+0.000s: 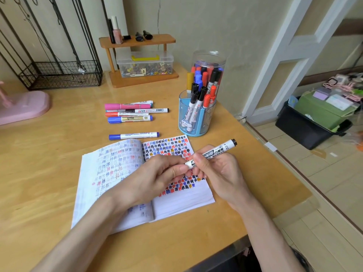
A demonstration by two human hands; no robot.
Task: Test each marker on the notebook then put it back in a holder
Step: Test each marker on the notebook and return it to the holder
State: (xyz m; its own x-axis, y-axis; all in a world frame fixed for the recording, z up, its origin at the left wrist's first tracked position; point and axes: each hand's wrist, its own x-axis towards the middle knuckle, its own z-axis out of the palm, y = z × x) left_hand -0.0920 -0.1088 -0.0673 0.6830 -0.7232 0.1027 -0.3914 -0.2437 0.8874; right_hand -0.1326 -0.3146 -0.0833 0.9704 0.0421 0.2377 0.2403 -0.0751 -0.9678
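Above the right page of the open, lined paper notebook (117, 173), which is covered with small coloured test marks, both hands hold one white whiteboard marker (214, 153) with a black end plug. The marker is in the air, not touching the paper. Its long axis runs from near left to far right, and the black plug points far right, away from the body.

The right hand (220, 173) has its fingers curled around the middle of the barrel. The left hand (155, 175) pinches the near-left end between the thumb and the bent fingers. This end is mostly hidden by the fingertips, so I cannot tell whether the cap is on or off.

I judge that the writing end is the one at the left hand, so the coming move depends on this end: it lies low and just over the page.

The translucent blue plastic holder (196, 122), with several markers standing in it, is beyond the far right corner of the notebook. The right hand is nearer to it than the left hand.
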